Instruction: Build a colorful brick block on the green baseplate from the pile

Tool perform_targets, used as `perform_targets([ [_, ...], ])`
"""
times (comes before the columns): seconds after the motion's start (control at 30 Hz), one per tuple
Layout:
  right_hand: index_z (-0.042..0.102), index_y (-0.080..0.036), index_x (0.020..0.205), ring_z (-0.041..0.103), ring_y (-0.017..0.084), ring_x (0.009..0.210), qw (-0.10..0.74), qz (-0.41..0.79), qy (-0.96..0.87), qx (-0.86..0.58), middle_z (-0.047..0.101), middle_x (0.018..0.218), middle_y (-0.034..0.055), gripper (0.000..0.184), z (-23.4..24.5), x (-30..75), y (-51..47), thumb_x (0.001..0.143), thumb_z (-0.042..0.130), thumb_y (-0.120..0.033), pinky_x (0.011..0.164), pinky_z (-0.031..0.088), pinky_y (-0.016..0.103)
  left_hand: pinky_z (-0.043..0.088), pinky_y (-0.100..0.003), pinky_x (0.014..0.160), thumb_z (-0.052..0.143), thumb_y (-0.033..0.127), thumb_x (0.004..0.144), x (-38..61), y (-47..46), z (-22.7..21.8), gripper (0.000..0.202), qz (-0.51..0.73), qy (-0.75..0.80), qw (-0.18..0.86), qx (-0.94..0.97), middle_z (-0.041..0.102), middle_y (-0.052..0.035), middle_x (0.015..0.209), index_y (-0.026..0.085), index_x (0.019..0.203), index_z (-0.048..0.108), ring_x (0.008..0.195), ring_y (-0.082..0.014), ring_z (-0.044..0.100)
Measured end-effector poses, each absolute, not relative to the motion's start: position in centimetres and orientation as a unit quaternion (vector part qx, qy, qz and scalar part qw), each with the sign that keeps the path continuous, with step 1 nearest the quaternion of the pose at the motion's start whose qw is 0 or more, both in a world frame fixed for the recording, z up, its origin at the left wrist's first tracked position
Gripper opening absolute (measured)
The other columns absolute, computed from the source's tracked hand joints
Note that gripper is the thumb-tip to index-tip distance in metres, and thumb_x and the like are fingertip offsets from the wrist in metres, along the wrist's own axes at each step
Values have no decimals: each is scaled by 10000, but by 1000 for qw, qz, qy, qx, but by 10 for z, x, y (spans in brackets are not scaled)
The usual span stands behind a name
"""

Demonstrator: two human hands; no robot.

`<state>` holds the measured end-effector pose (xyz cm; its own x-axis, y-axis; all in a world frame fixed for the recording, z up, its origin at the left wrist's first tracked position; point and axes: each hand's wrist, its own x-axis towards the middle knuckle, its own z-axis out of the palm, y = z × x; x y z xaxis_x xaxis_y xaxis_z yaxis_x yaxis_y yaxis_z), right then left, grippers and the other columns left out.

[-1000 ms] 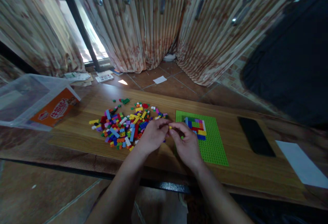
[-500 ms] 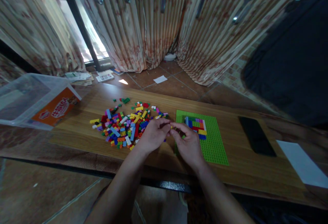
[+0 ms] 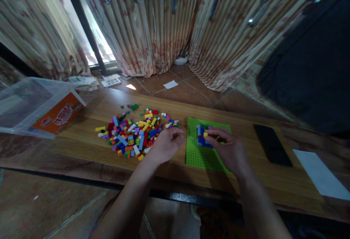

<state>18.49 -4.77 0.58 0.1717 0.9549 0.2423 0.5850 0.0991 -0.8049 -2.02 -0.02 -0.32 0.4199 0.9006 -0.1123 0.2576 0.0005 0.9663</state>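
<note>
My right hand (image 3: 229, 148) pinches a small yellow brick (image 3: 205, 134) between thumb and fingertips. It is over the brick build (image 3: 201, 140) on the green baseplate (image 3: 202, 162), and its fingers cover much of the build's right side. Blue and red bricks show at the build's left edge; whether the yellow brick touches them I cannot tell. Between the pile of loose colourful bricks (image 3: 133, 133) and the baseplate hovers my left hand (image 3: 168, 146), fingers loosely curled, with a gap between thumb and index finger and nothing visible in it.
A clear plastic box (image 3: 32, 104) with an orange label stands at the table's left end. On the right lie a black phone-like slab (image 3: 272, 144) and a white sheet of paper (image 3: 319, 171). Patterned curtains (image 3: 153, 31) hang beyond the wooden table (image 3: 98, 151).
My hands were together around the yellow brick beside the baseplate. The right has moved rightward over the build with it; the left has let go and stays near the pile.
</note>
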Motion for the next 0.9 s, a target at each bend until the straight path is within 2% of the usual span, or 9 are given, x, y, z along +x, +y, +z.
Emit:
perform_targets([
  [0.23,733,-242,881,626,197,815,311,189,-651,-666,675,948,52,212,-5,227,-54,801,631,-409,664,475,327,437,-241,595,484,308,829,-21,0,-3,252,287,448,518,670,664,-27,748,142,927,645,672,-138,593],
  [0.47,729,-239,849,632,192,818,303,180,-664,-660,668,909,39,169,-15,222,-50,802,620,-359,748,492,357,428,-232,603,488,311,833,-19,0,-4,220,278,441,511,683,650,-12,747,157,877,638,678,-130,575],
  [0.73,715,-219,882,626,184,726,317,143,-655,-671,669,894,57,218,-17,220,-48,783,628,-393,687,504,350,404,-227,589,500,303,831,-20,0,-3,220,277,448,493,693,619,-1,722,157,903,650,655,-122,535],
  [0.9,714,-217,921,626,184,731,316,174,-641,-678,679,906,59,271,-12,222,-50,766,652,-430,678,497,336,405,-233,600,502,290,836,-21,-2,2,238,267,465,476,697,629,-12,732,147,944,659,665,-129,548],
])
